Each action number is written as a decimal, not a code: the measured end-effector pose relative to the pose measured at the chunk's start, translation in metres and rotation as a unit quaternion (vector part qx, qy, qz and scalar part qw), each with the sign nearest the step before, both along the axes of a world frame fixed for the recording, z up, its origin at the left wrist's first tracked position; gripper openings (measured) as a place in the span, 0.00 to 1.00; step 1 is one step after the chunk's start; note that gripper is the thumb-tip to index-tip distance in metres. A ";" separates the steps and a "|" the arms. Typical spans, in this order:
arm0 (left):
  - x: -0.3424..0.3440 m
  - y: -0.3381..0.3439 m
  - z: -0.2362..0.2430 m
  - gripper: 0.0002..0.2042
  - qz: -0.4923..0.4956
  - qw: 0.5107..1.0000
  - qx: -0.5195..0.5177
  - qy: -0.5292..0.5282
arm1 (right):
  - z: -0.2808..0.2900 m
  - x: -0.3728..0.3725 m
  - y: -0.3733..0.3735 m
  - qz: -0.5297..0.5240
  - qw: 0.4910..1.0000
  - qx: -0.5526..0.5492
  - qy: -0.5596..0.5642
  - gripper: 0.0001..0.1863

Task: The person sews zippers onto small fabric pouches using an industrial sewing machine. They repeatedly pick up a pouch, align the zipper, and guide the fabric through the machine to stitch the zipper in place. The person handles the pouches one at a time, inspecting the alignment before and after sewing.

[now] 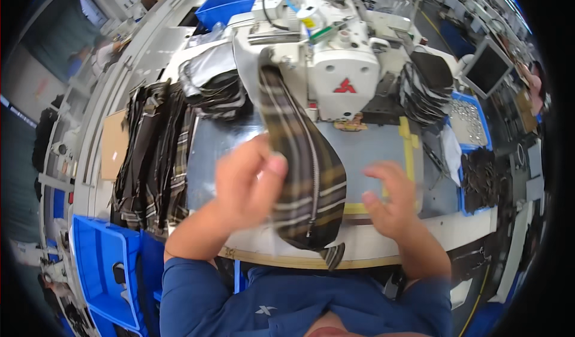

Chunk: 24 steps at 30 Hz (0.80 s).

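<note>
At the near edge of the pale worktable (pixel 383 250), the left hand (pixel 245 184) pinches a plaid fabric piece (pixel 305 175) between thumb and fingers, holding it lifted above the table so that it hangs from the sewing machine's arm down past the table edge; a zipper runs along its length. The right hand (pixel 389 199) hovers just beside the piece, fingers loosely spread and empty, over the grey plate (pixel 371 148) marked with yellow tape. Behind both hands stands the white sewing machine (pixel 335 55), its head close over the plate. To the left a thick stack of dark and plaid pieces (pixel 153 157) hangs over the table's side, with a blue bin (pixel 99 265) below it. To the right lie more dark stacked pieces (pixel 422 82) and a blue tray (pixel 473 127). Open table shows only between the hands and the machine; a monitor (pixel 486 67) and further workstations fill the room beyond.
</note>
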<state>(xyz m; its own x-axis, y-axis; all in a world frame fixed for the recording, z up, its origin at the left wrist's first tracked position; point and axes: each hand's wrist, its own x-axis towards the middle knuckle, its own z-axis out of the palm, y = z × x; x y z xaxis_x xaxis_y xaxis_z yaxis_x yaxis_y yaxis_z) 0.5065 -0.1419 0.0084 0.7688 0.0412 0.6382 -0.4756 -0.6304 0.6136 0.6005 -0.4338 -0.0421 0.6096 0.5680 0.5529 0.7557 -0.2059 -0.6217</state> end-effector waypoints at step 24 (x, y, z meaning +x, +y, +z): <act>0.094 -0.044 -0.077 0.11 -0.256 0.827 -0.356 0.352 | -0.004 0.068 0.025 0.038 0.912 0.157 0.376 0.28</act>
